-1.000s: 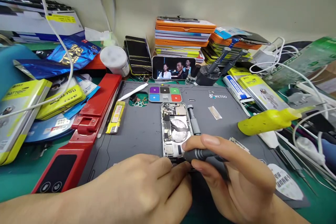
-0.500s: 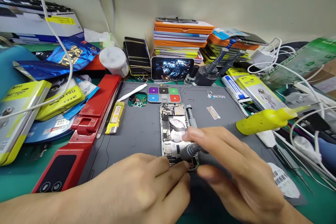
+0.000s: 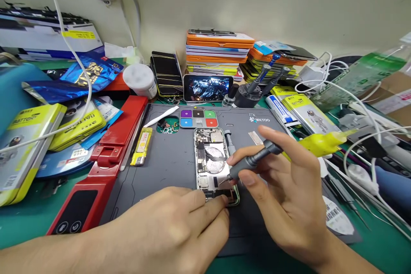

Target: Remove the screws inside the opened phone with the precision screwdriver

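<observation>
An opened phone (image 3: 214,169), its circuit board and a round silvery coil showing, lies on the grey mat (image 3: 154,180). My left hand (image 3: 183,218) is closed at the phone's lower end, fingers bent together and fingertips touching it; they hide part of that end. Between the thumb and fingers of my right hand (image 3: 285,188) is a dark grey screwdriver (image 3: 248,165). It tilts, with its thin tip pointing down-left over the lower part of the phone. A second grey screwdriver (image 3: 229,140) lies along the phone's right side.
A coloured magnetic screw tray (image 3: 199,118) sits behind the phone. Left of it are a white pry stick (image 3: 162,115), a small yellow battery (image 3: 141,146) and a red folding device (image 3: 96,175). A yellow bottle (image 3: 317,143) is behind my right hand. A propped phone (image 3: 208,87) plays video.
My right hand has swung the screwdriver from a blurred, lower position to a clear slant, handle up and right. My left hand stays at the phone's lower end. The camera view shifts slightly.
</observation>
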### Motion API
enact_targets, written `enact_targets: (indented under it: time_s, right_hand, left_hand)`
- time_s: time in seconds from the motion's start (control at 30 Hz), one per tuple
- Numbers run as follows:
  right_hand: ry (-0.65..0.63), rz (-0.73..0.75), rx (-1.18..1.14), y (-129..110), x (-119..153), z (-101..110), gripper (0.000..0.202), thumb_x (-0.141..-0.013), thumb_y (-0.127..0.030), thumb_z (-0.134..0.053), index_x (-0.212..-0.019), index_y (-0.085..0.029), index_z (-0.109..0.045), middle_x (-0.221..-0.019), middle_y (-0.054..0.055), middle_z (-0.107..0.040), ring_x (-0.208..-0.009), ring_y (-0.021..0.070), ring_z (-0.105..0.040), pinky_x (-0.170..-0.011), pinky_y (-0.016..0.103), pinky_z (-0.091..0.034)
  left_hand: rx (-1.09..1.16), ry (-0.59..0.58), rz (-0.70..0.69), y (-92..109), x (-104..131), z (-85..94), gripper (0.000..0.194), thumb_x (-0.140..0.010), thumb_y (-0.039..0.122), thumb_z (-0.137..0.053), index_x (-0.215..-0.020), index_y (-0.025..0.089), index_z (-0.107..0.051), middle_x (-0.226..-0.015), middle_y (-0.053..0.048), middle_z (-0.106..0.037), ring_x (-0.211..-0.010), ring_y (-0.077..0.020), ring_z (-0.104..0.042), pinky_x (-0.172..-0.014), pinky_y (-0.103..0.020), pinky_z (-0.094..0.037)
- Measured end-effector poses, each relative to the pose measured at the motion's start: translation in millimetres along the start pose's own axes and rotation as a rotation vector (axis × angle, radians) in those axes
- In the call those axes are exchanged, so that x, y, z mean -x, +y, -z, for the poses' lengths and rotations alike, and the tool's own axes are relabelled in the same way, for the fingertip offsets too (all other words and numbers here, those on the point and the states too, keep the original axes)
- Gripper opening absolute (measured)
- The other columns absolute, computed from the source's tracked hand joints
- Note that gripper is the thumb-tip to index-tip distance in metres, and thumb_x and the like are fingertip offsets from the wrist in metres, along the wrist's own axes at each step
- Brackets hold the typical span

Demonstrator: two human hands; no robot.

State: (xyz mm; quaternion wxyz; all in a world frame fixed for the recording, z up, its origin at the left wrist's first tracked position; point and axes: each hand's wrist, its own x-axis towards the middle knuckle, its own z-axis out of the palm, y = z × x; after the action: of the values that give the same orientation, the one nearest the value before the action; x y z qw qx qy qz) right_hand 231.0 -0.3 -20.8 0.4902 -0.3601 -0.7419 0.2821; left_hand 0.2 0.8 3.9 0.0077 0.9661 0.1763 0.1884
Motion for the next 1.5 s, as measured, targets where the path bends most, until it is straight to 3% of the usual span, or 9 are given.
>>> enact_targets:
  time_s: [0.1,0.6,0.7,0.77,0.8,0.87,0.93,1.17,1.5]
  right_hand:
    - [0.017,-0.153,-0.218,-3.5,-3.3,-1.2,0.058,-0.11,-0.015,-0.05,-0.161,-0.034,-0.032,-0.117,0.006,-0.062,-0.089,0.0083,-0.066,-0.08,0.022,-0.063]
    - [0.141,-0.363,-0.574,2.8,-16.3,7.8,0.062,-0.106,-0.028,-0.063,-0.157,-0.026,-0.03,-0.112,0.005,-0.062,-0.084,0.0089,-0.063,-0.071,0.025,-0.064]
    - [0.119,-0.351,-0.645,0.9,-18.4,9.4,0.06,-0.107,-0.027,-0.059,-0.157,-0.024,-0.026,-0.112,0.005,-0.062,-0.082,0.0092,-0.066,-0.073,0.025,-0.063]
    - [0.099,-0.329,-0.699,-1.6,-19.6,9.8,0.058,-0.109,-0.023,-0.055,-0.158,-0.024,-0.023,-0.115,0.006,-0.062,-0.086,0.0092,-0.068,-0.078,0.024,-0.064]
    - [0.085,-0.312,-0.722,-2.9,-19.6,9.6,0.057,-0.11,-0.021,-0.052,-0.158,-0.024,-0.021,-0.117,0.006,-0.063,-0.088,0.009,-0.069,-0.081,0.024,-0.064]
    - [0.048,-0.279,-0.755,-5.1,-18.4,8.8,0.055,-0.111,-0.018,-0.049,-0.158,-0.027,-0.02,-0.122,0.006,-0.062,-0.094,0.0093,-0.07,-0.087,0.026,-0.064]
    - [0.009,-0.255,-0.754,-6.5,-15.5,7.3,0.056,-0.111,-0.017,-0.047,-0.159,-0.03,-0.02,-0.127,0.006,-0.06,-0.098,0.0102,-0.071,-0.091,0.028,-0.064]
    - [-0.018,-0.209,-0.668,-8.8,-8.2,3.5,0.058,-0.111,-0.014,-0.047,-0.159,-0.033,-0.021,-0.127,0.006,-0.06,-0.102,0.0099,-0.071,-0.095,0.026,-0.061]
    - [0.025,-0.182,-0.514,-10.2,-4.8,3.3,0.058,-0.11,-0.013,-0.05,-0.159,-0.034,-0.027,-0.13,0.007,-0.062,-0.111,0.0125,-0.07,-0.097,0.029,-0.062]
  left_hand:
    - [0.006,0.028,-0.015,-1.6,-0.4,1.6,0.042,-0.111,0.01,-0.036,-0.119,0.012,-0.077,-0.121,-0.002,-0.074,-0.091,-0.0157,-0.069,-0.075,-0.029,-0.057]
    - [0.013,0.021,-0.066,-4.7,1.0,7.5,0.043,-0.113,0.012,-0.032,-0.119,0.01,-0.075,-0.128,0.0,-0.072,-0.084,-0.0126,-0.071,-0.068,-0.027,-0.056]
    - [0.185,0.077,-0.057,-6.3,2.8,6.8,0.032,-0.112,0.012,-0.039,-0.119,0.01,-0.07,-0.123,-0.001,-0.074,-0.087,-0.0121,-0.071,-0.074,-0.024,-0.055]
    - [0.505,0.11,0.118,-7.9,1.1,5.8,0.023,-0.108,0.012,-0.051,-0.118,0.014,-0.072,-0.116,0.002,-0.076,-0.095,-0.0074,-0.072,-0.085,-0.014,-0.052]
    - [0.711,0.063,0.309,-8.9,-0.9,5.7,0.02,-0.106,0.016,-0.058,-0.116,0.017,-0.075,-0.11,0.004,-0.076,-0.095,-0.0048,-0.071,-0.085,-0.009,-0.05]
    - [1.094,-0.095,0.775,-11.4,-6.3,6.8,0.019,-0.103,0.031,-0.067,-0.11,0.021,-0.081,-0.1,0.003,-0.076,-0.079,-0.0022,-0.066,-0.071,-0.006,-0.046]
    - [1.316,-0.221,1.067,-13.6,-10.6,8.8,0.029,-0.098,0.043,-0.072,-0.108,0.018,-0.082,-0.096,-0.002,-0.076,-0.065,-0.0029,-0.053,-0.057,-0.009,-0.039]
    - [1.354,-0.159,0.991,-11.4,-8.0,8.6,0.024,-0.097,0.043,-0.074,-0.107,0.025,-0.085,-0.099,-0.003,-0.077,-0.071,-0.0065,-0.056,-0.061,-0.012,-0.04]
    - [1.389,-0.137,1.032,-11.4,-8.6,9.8,0.027,-0.096,0.044,-0.076,-0.107,0.02,-0.083,-0.1,-0.004,-0.077,-0.068,-0.0034,-0.054,-0.06,-0.01,-0.04]
